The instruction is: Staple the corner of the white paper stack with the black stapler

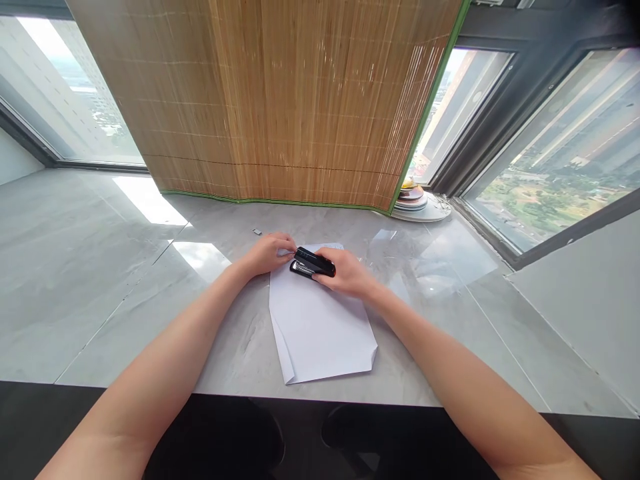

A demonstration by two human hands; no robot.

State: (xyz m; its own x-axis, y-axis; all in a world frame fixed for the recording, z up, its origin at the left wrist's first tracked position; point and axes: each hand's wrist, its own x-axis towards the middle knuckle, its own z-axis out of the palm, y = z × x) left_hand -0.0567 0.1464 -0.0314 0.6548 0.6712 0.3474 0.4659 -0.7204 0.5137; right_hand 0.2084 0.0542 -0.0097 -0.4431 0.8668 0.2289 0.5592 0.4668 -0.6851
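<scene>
A black stapler [314, 263] is held by my right hand [345, 270], whose fingers wrap round its rear end. Its upper arm is raised away from the base, so a gap shows at the front. My left hand [273, 254] is closed, with the fingertips pinched at the stapler's front end; whatever lies between them is too small to make out. Beneath both lies white paper [320, 327], with its lower left edge and lower right corner folded over. The far part of the paper is partly hidden by the hands and stapler.
A small pale object [257, 232] lies on the grey marble-look ledge [150, 300] beyond my left hand. A bamboo blind [280, 100] hangs at the back. Stacked plates [417, 208] stand at the right by the window [565, 147]. The ledge's front edge runs close below the paper.
</scene>
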